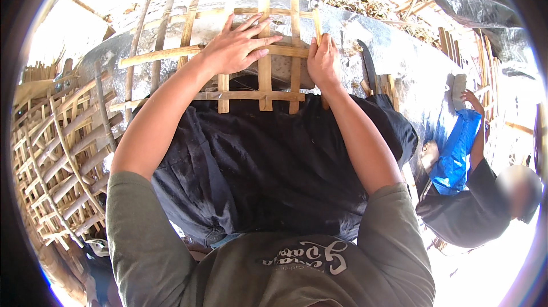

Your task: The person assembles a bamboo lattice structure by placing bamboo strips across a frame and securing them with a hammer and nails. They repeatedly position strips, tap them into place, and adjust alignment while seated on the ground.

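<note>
A lattice of split bamboo strips (265, 81) lies in front of me, its near end over the dark cloth on my lap. My left hand (237, 47) rests on it with the fingers spread, pressing near a crossing of strips. My right hand (323, 64) is closed around the pale wooden handle of what looks like a hammer (317, 21), with a small grey metal head at its far end. The handle's lower end shows below my fist. A loose-ended cross strip (160, 55) reaches out to the left of my left hand.
A dark-bladed knife (368, 64) lies right of my right hand. Finished-looking bamboo lattices (63, 158) are stacked at the left. At the right sits another person (468, 210) with a blue cloth or bag (456, 150) and a hand at a grey block (458, 91). Bamboo scraps (359, 7) lie at the back.
</note>
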The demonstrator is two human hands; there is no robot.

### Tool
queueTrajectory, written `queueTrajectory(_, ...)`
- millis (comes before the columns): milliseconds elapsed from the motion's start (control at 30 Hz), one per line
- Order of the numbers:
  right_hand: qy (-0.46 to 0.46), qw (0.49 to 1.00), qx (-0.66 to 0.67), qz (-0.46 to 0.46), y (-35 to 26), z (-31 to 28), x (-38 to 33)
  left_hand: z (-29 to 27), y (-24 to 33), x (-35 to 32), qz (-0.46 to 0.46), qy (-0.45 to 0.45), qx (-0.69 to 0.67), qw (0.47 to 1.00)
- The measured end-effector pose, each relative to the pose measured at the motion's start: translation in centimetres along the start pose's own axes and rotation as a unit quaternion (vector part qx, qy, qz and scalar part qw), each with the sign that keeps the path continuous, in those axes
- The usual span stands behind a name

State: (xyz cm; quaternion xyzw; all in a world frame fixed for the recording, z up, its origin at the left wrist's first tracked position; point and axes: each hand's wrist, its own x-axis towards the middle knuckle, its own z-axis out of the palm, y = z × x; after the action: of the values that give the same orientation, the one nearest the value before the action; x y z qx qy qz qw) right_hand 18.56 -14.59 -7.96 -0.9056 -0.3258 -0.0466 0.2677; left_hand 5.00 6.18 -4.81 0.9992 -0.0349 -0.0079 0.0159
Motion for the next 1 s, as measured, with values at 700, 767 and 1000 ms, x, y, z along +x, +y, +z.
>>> queueTrajectory(700, -0.011, 0.999, 0.038, 0.002, -0.3, -0.3, -0.2, 0.8, 4.8, 2.0, -0.063, 0.072, 0.015, 0.995)
queueTrajectory(767, -0.008, 0.999, 0.039, 0.001, -0.4, -0.4, -0.3, 0.8, 4.8, 2.0, -0.061, 0.078, 0.014, 0.995)
queueTrajectory(1000, -0.024, 0.997, 0.076, -0.019, -0.9, -3.0, 0.6, 0.3, 5.0, 1.8, -0.068, 0.080, -0.016, 0.994)
